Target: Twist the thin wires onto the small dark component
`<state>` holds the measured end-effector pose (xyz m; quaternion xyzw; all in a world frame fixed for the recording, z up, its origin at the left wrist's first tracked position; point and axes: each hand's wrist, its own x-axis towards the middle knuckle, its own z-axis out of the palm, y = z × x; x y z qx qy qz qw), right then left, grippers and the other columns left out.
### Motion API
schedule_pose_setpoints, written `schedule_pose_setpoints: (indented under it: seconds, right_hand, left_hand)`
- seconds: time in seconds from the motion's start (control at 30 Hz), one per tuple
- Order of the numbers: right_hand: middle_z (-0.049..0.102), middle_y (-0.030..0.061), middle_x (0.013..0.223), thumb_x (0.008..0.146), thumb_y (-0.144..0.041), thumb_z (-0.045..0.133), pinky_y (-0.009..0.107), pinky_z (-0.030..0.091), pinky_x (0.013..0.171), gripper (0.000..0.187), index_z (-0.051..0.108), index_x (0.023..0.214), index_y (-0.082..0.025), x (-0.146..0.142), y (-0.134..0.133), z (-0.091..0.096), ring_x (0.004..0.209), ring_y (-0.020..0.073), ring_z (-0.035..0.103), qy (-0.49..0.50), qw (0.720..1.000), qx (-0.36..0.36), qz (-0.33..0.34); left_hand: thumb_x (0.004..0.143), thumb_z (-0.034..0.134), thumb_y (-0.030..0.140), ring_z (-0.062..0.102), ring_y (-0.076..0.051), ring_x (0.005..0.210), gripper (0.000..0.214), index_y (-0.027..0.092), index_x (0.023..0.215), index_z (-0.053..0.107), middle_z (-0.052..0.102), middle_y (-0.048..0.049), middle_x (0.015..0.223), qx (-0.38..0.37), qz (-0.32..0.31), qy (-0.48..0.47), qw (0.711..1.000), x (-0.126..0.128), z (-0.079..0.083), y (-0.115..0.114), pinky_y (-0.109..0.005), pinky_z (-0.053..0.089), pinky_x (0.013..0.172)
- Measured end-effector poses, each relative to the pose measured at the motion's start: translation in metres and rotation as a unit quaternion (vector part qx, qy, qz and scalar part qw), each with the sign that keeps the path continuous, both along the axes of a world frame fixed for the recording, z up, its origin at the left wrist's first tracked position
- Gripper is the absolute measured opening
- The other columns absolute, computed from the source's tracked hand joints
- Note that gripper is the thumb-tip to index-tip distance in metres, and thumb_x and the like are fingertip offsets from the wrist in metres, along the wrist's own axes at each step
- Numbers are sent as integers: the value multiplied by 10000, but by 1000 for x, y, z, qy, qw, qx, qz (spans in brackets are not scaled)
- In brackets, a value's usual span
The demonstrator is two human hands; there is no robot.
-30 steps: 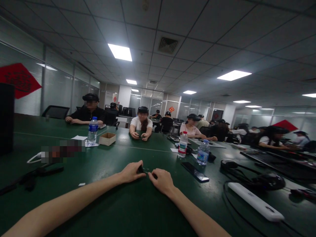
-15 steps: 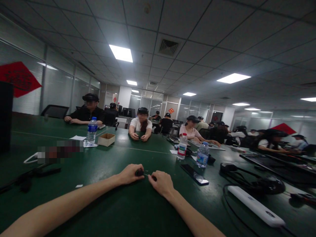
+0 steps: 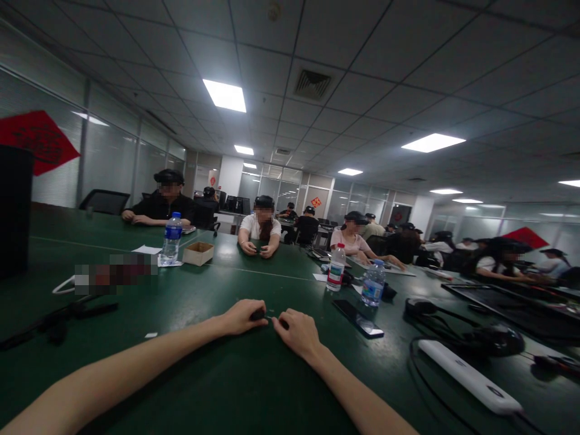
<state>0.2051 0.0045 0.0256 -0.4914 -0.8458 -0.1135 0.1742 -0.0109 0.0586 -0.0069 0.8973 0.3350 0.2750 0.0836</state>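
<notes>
My left hand [image 3: 239,317] rests on the green table [image 3: 254,386] with its fingers pinched round a small dark object [image 3: 258,315]. Close to its right, my right hand [image 3: 299,331] is also curled shut, its fingertips at the other end of a thin piece that reaches from that object. What the right fingers hold is too small to name. Both forearms stretch out from the bottom edge toward the middle of the table.
A black phone [image 3: 357,318], two water bottles [image 3: 336,267] [image 3: 374,283], black headphones [image 3: 480,335] and a white power strip [image 3: 469,376] lie to the right. Left are a bottle [image 3: 171,239], a cardboard box [image 3: 198,253] and a dark cable [image 3: 58,317]. Several people sit across.
The hands stay pinched together on the small object; they and the view have shifted only slightly.
</notes>
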Motion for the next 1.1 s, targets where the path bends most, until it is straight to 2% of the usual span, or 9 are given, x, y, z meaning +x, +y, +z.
schedule_pose_setpoints:
  seconds: [0.2, 0.47, 0.67, 0.83, 1.1]
  right_hand:
    - [643, 31, 837, 931, -493, 325, 204, 379, 584, 467, 679, 809, -213, -1, -2, 1, 688, 117, 580, -19, 1000, -1, -19]
    - [634, 39, 846, 932, -490, 322, 211, 380, 577, 466, 678, 828, -208, -2, -3, 3, 666, 113, 571, -37, 999, 18, -15]
    - [635, 39, 859, 938, -460, 328, 208, 383, 588, 445, 681, 851, -202, -3, -6, 7, 672, 106, 566, -48, 999, 19, 8]
    - [636, 45, 877, 941, -441, 319, 206, 391, 615, 439, 685, 879, -207, -3, -6, 7, 706, 114, 571, -49, 998, 24, 20]
    - [638, 46, 860, 940, -446, 310, 206, 385, 615, 447, 683, 870, -211, -4, -5, 7, 687, 114, 575, -48, 999, 18, 6]
  left_hand:
    - [818, 552, 512, 533, -130, 741, 357, 177, 940, 568, 601, -14, 844, -6, -11, -11, 1000, 0, -3, 3, -215, 358, 648]
    - [820, 568, 484, 551, -134, 777, 334, 184, 964, 597, 616, -18, 879, -15, -39, -13, 999, -2, -1, 3, -218, 375, 687]
    - [838, 517, 507, 531, -132, 734, 353, 172, 926, 582, 603, -22, 844, -5, -14, 10, 1000, -1, 1, 1, -214, 357, 637]
    - [871, 427, 519, 540, -154, 716, 373, 175, 862, 569, 602, -38, 813, 34, 27, 69, 997, 2, 5, -6, -233, 350, 611]
    - [905, 314, 505, 588, -197, 779, 411, 175, 901, 560, 625, -78, 873, 82, 48, 151, 984, 5, 6, -5, -268, 414, 672]
